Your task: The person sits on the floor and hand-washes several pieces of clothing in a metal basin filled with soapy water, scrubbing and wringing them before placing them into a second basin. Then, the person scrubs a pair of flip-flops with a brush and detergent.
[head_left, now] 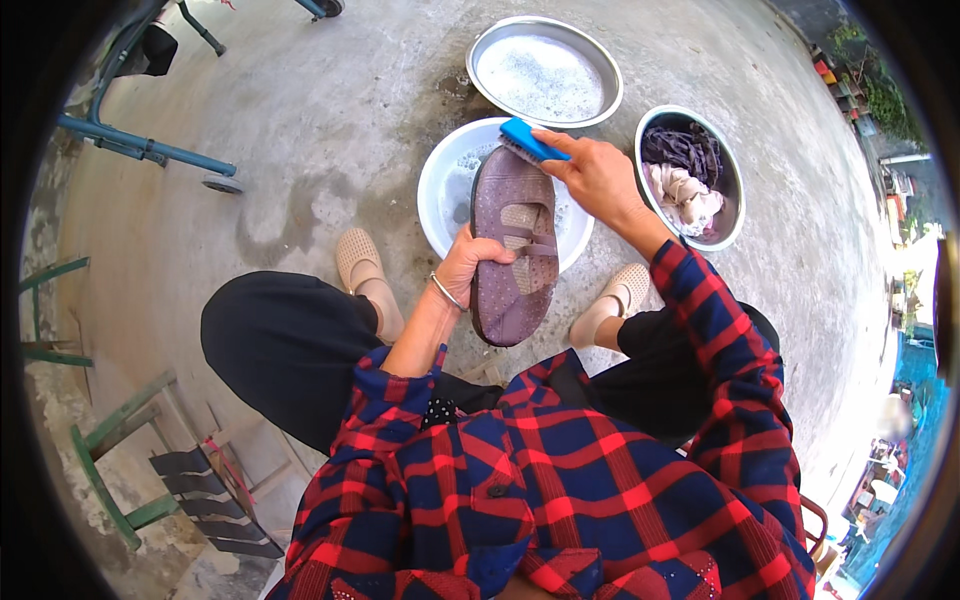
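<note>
My left hand (471,262) grips a purple-brown strapped sandal (515,285) around its side, thumb over the straps. The sandal is held above a white basin (434,205) with sudsy water in it. In my right hand (600,178) is a blue scrubbing brush (532,140), fingers wrapped over its back. Its bristles meet the toe end of the sandal, at the upper edge. The sandal hides much of the basin's inside.
Beyond stands a metal basin (478,60) of foamy water. To the right, another metal basin (738,215) holds dark and pale wet cloth. A blue wheeled metal frame (150,148) is at the far left, and a green-framed chair (105,440) at the near left.
</note>
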`<act>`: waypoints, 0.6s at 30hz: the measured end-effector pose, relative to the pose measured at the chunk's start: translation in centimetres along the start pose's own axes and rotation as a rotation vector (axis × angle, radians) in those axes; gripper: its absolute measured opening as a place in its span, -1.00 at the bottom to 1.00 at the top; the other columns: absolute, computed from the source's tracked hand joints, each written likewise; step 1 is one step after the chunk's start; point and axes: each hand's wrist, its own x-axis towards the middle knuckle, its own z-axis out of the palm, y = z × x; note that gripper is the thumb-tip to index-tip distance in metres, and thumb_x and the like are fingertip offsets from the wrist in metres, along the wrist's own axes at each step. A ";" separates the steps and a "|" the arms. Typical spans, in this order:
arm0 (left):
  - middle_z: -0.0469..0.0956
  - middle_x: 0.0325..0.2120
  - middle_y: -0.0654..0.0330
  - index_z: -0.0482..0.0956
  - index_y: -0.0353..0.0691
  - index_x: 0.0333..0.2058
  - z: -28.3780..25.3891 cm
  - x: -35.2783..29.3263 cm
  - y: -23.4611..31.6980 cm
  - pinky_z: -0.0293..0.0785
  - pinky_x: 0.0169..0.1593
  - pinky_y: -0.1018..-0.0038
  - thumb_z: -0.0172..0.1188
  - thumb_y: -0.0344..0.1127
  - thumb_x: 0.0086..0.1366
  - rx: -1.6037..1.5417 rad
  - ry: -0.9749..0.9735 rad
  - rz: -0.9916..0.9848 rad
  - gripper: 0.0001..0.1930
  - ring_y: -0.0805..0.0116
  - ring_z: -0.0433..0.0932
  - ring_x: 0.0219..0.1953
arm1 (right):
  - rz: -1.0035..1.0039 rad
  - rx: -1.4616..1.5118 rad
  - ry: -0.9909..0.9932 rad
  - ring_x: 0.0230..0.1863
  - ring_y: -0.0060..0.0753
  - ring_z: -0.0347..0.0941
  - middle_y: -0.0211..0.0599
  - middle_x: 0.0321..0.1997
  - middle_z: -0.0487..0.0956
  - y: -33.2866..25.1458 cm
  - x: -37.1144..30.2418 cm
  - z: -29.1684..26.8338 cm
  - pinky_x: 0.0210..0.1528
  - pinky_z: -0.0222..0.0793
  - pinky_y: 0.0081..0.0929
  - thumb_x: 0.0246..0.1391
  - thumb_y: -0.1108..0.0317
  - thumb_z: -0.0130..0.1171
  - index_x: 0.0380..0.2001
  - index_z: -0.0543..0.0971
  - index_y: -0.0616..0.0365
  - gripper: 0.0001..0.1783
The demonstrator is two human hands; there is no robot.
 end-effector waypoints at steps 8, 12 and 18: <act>0.51 -0.19 -0.08 0.33 -0.45 0.00 -3.0 -0.4 0.8 0.54 -0.15 0.27 0.00 -0.34 0.10 -0.362 0.025 -0.084 -0.53 0.08 0.57 -0.24 | 0.164 0.535 -0.147 -0.37 -0.15 0.52 -0.09 -0.28 0.57 -4.5 -4.4 -2.6 -0.29 0.37 -0.41 -0.01 0.34 0.17 0.04 0.45 -0.10 -0.53; 0.50 -0.29 -0.09 0.32 -0.51 -0.05 -2.5 -0.2 0.3 0.53 -0.20 0.34 -0.06 -0.24 0.14 -0.396 -0.156 -0.079 -0.52 0.09 0.56 -0.30 | -0.011 0.243 0.006 -0.41 -0.01 0.45 -0.07 -0.49 0.48 -4.0 -4.0 -0.8 -0.39 0.32 -0.19 0.02 0.21 0.13 0.08 0.40 -0.22 -0.51; 0.47 -0.35 -0.04 0.31 -0.53 -0.07 -1.0 -0.6 1.1 0.52 -0.20 0.42 -0.10 -0.22 0.14 -0.424 -0.213 -0.147 -0.52 0.16 0.54 -0.32 | 0.077 0.243 0.073 -0.57 -0.23 0.36 -0.03 -0.46 0.50 -2.2 -1.5 -1.1 -0.45 0.29 -0.40 0.01 0.36 0.14 0.06 0.44 -0.09 -0.52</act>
